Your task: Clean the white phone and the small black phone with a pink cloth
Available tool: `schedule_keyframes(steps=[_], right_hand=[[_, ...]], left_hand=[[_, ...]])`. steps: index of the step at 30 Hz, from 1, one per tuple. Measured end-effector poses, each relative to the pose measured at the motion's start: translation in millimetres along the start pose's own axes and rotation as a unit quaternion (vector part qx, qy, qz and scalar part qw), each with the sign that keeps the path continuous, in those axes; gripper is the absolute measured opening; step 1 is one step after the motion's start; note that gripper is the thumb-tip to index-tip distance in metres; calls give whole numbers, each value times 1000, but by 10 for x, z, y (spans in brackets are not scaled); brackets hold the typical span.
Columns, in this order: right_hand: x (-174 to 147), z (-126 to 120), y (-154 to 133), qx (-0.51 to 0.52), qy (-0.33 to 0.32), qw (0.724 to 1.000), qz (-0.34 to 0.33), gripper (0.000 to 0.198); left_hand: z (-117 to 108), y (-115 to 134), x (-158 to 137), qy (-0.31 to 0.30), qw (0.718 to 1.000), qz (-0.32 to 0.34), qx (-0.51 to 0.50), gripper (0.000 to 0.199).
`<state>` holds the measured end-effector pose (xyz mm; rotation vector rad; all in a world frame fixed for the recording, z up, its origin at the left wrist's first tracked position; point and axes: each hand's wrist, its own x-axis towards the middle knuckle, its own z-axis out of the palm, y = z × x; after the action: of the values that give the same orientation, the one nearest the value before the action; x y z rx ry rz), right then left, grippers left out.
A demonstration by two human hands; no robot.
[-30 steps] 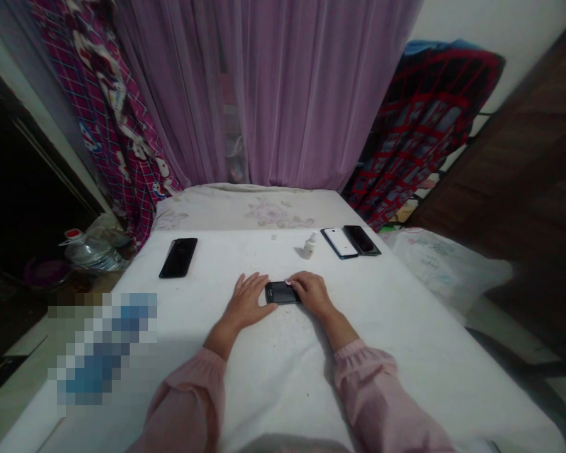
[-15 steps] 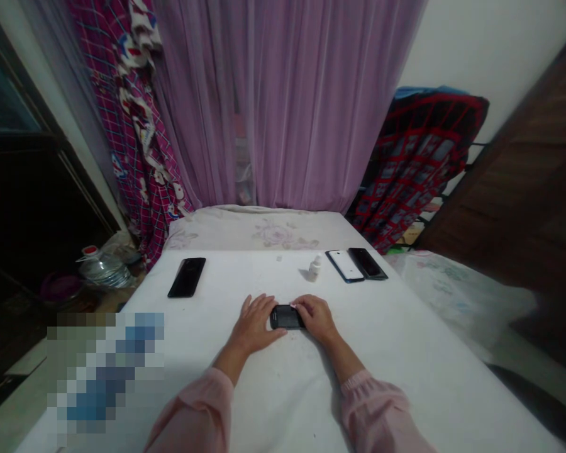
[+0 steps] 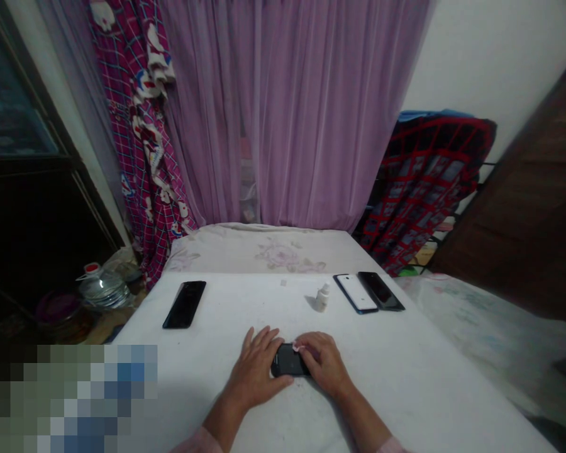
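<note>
A small black phone (image 3: pixel 288 360) lies flat and sideways on the white cloth in front of me. My left hand (image 3: pixel 257 368) steadies its left end, thumb along the near edge and forefinger at the far edge, the other fingers spread on the cloth. Over the right end of the phone, my right hand (image 3: pixel 327 363) is closed in a pinch on a small pinkish-white wipe (image 3: pixel 298 346), which touches the phone near its far edge. The right hand hides that end of the phone. Beyond it stands a small white bottle (image 3: pixel 322 297).
A black phone (image 3: pixel 185 304) lies at the left of the table (image 3: pixel 434 384). On the right, a white-backed phone (image 3: pixel 355 293) and a dark phone (image 3: pixel 381 290) lie side by side. Purple curtains (image 3: pixel 302 113) hang behind. A water jug (image 3: pixel 104 286) stands beyond the left edge.
The view has tilted up, so the table and hands sit lower in the picture. More of the pinkish-white wipe shows at the right fingertips. The left hand still holds the phone.
</note>
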<state>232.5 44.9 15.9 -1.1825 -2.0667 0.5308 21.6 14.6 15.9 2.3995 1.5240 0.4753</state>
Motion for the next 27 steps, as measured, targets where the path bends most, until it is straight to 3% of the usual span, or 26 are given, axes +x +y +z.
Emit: schedule_keyframes(steps=[12, 19, 27], right_hand=[[-15, 31, -5, -25, 16, 999, -29, 26], [15, 97, -40, -35, -3, 998, -43, 24], [293, 166, 71, -22, 15, 999, -21, 25]], left_hand=[[91, -1, -79, 26, 998, 29, 43, 67], [-25, 135, -20, -2, 999, 1, 34, 65], [-41, 8, 201, -6, 998, -37, 44, 60]])
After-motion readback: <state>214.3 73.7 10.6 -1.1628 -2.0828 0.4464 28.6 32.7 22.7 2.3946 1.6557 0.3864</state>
